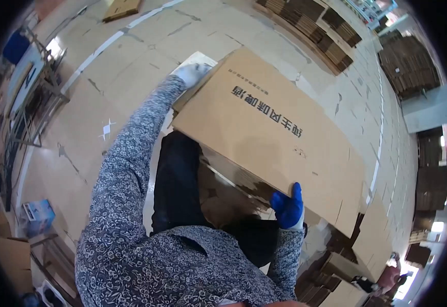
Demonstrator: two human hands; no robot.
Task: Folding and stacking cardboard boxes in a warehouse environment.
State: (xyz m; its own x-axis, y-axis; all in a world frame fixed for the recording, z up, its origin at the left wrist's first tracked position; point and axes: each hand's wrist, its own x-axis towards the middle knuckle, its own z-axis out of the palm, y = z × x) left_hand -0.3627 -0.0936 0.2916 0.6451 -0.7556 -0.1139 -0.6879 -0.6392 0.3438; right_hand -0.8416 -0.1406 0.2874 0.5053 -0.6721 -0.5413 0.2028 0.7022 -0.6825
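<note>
A flattened brown cardboard box [264, 123] with dark print slants across the middle in front of me, over my lap. Other cardboard layers show beneath its near edge. My right hand [289, 209], in a white glove with a blue-coated palm, grips that near edge, its thumb up against the top face. At the far left end, my left hand [195, 75], in a whitish glove, reaches to the box's short edge; motion blur hides how its fingers lie. Just beyond it a pale flat piece [199, 59] sticks out, its kind unclear.
Stacks of flattened cardboard [305, 25] lie on the floor ahead, with more piles [408, 66] along the right. Cardboard pieces [336, 291] crowd the lower right, near another person [390, 276]. On the left are a metal-framed rack [34, 92] and a blue carton [39, 217].
</note>
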